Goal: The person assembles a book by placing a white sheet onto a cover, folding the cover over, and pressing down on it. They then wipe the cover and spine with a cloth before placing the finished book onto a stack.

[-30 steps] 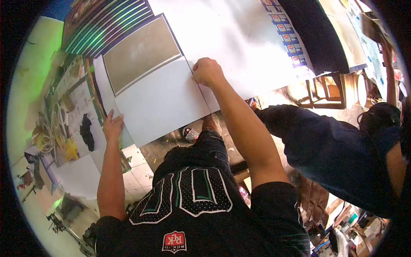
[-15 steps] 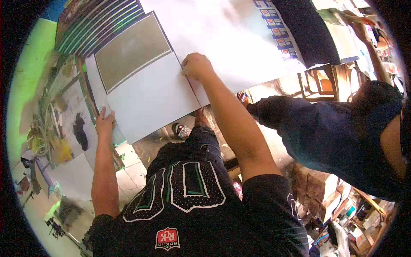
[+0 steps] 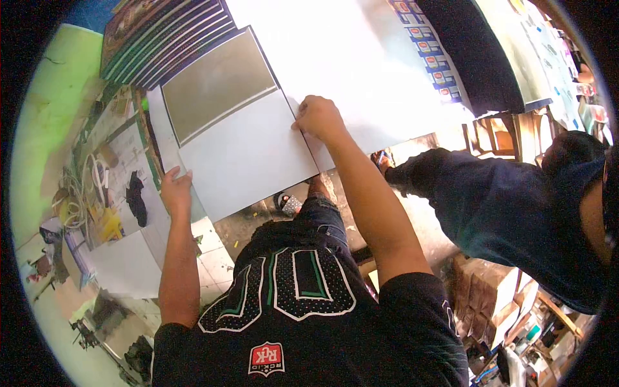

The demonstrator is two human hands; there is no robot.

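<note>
A white sheet [image 3: 248,158] with a grey-brown panel [image 3: 219,84] at its far end lies in front of me, its near edge sticking out over the floor. At its right side, my right hand [image 3: 320,118] is closed, its fingertips pinched at the sheet's dark edge. My left hand [image 3: 175,193] rests by the left edge, thumb and forefinger apart, the thumb close to the sheet; its other fingers are partly hidden. To the right spreads a large glossy white sheet [image 3: 361,71], washed out by glare.
A stack of dark-edged boards [image 3: 171,39] stands at the far left. A row of blue-and-red printed labels [image 3: 431,55] borders a black strip [image 3: 477,51]. Another person's dark-clothed leg [image 3: 477,193] is close on my right. Cartons [image 3: 483,293] sit lower right; a black cloth-like item [image 3: 136,198] lies left.
The whole view has shifted, so everything appears slightly further right and lower. Both hands keep nearly the same places along the sheet's edges.
</note>
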